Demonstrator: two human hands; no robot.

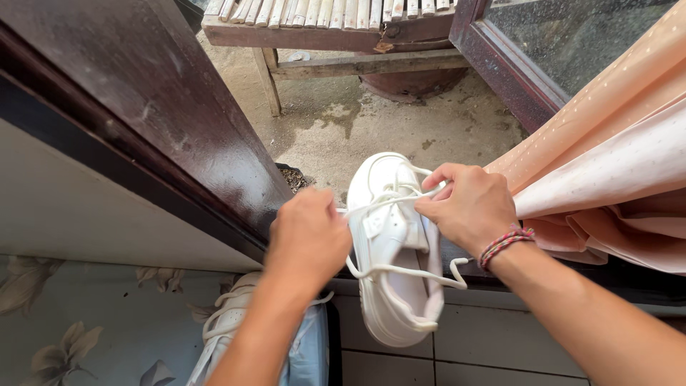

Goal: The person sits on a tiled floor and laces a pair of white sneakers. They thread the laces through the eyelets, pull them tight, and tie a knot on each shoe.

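A white sneaker hangs in the air in front of me, toe pointing away, heel toward me. My right hand pinches a white lace near the top eyelets and pulls it across the tongue. My left hand is closed against the shoe's left side, gripping the other end of the lace. A loose loop of lace droops across the shoe opening. A second white sneaker lies below my left forearm, partly hidden by it.
A dark wooden door frame runs diagonally on the left. A peach curtain hangs at the right. Beyond is a concrete yard with a wooden slatted bench and a round pot. Tiled floor lies below.
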